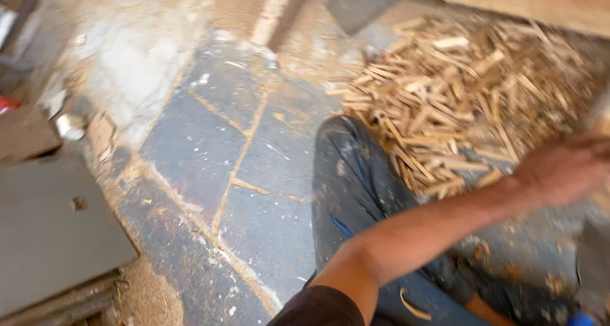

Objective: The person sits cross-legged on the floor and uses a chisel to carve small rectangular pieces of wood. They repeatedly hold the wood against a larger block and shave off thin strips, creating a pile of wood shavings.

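Head view looks down on a heap of wood offcuts (445,103), short pale sticks piled on the stone floor (210,142) at the far right, within arm's reach of the seated person. One hand (562,170), blurred at the right edge, reaches across just near the heap; which hand it is, and whether it grips anything, I cannot tell. No other hand shows. A knee in dusty blue jeans (356,180) lies beside the pile. Grey boards (51,230) sit near left, with sawdust (149,297) by them.

Pale tan wood scraps (445,103), dark grey cracked floor (203,142), dusty blue-grey trousers (352,180).
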